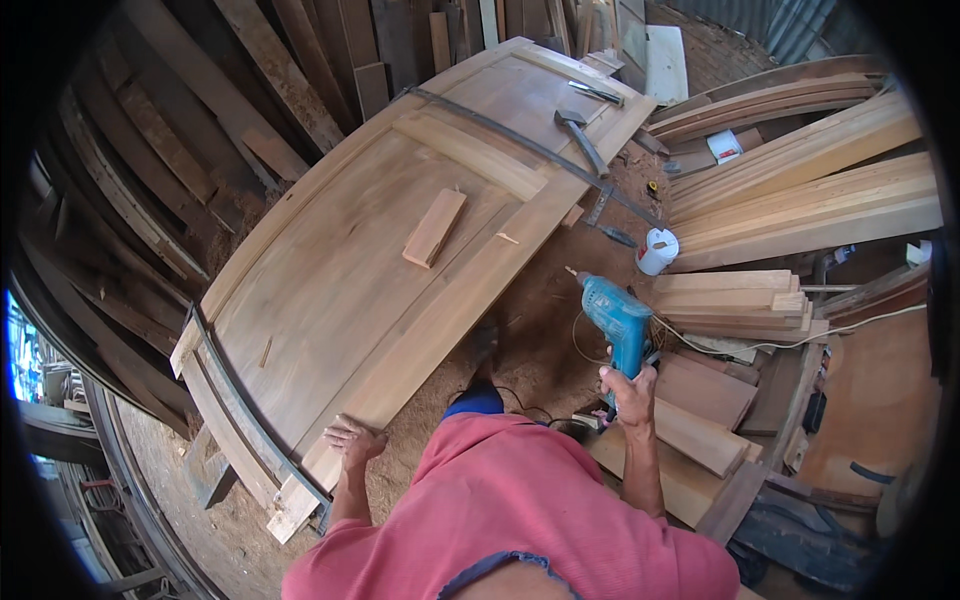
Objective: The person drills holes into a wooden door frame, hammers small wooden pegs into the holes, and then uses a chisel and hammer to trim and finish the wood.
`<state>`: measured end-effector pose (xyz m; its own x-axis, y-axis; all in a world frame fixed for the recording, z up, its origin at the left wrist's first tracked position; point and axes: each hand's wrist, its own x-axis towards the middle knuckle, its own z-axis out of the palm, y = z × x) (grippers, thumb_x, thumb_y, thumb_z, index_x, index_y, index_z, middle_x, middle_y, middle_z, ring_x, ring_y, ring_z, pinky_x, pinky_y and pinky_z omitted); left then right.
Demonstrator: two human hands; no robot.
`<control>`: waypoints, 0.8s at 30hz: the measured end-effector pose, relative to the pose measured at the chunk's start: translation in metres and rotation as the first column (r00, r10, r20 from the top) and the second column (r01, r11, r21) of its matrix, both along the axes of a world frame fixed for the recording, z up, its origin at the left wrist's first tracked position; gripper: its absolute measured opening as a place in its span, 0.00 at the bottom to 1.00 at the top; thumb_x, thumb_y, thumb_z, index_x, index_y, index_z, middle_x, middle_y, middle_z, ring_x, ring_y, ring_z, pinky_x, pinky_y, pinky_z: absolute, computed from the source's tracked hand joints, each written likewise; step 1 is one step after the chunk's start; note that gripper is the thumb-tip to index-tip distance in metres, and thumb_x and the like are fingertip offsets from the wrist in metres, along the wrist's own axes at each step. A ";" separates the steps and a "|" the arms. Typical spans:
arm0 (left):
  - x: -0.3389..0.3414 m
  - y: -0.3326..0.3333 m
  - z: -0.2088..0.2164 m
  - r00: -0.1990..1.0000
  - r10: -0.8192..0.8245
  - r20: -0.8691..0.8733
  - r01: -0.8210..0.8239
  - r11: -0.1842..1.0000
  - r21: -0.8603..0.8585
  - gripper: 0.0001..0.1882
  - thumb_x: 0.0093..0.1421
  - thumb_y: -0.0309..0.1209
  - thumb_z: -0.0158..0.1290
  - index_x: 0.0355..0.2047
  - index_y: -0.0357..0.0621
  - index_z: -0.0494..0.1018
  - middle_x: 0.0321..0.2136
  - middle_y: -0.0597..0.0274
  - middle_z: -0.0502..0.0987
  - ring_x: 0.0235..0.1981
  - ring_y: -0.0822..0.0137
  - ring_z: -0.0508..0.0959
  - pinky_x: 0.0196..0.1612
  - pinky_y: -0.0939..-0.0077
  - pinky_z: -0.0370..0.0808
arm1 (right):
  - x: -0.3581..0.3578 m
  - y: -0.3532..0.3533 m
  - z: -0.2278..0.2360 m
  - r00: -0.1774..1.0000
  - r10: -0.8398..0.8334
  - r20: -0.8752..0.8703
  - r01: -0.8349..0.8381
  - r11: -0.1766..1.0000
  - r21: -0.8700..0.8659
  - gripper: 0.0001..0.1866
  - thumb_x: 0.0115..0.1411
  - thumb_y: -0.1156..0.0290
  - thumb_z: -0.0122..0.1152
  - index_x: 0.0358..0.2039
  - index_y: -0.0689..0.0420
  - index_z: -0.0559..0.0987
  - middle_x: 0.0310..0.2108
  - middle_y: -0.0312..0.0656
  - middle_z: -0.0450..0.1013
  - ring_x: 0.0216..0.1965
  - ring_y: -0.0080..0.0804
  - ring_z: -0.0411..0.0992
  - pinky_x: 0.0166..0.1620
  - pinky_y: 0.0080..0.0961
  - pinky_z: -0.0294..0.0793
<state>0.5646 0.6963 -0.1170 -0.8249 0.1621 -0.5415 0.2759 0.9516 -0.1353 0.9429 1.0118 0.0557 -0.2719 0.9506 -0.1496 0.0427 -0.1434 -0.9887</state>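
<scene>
My right hand (pixel 630 392) is closed round the handle of a blue power drill (pixel 617 312), whose bit points away and to the left, over the floor beside the door. A cord runs off near the drill's grip. My left hand (pixel 354 440) lies with its fingers stretched out on the near edge of a wooden panel door (pixel 330 290). Bar clamps span the door: one clamp (pixel 250 400) at the near left end, another clamp (pixel 500 130) toward the far end. A small wood block (pixel 435 228) rests on the door's panel.
On the door's far end lie a hammer (pixel 582 140) and a chisel-like tool (pixel 597 93). A white tub (pixel 657 251) stands on the floor to the right. Stacked boards (pixel 800 200) fill the right side; planks (pixel 150 130) lean along the left. A pale cord (pixel 780 345) crosses the right.
</scene>
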 end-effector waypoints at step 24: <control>-0.002 0.583 -0.022 0.582 -0.813 0.008 0.549 0.401 0.733 0.39 0.58 0.45 0.61 0.64 0.37 0.63 0.63 0.41 0.64 0.62 0.37 0.65 0.64 0.49 0.65 | -0.129 0.280 -0.009 0.934 0.117 0.337 -0.086 0.991 -0.105 0.12 0.54 0.65 0.69 0.24 0.59 0.75 0.18 0.34 0.71 0.20 0.20 0.68 0.25 0.25 0.67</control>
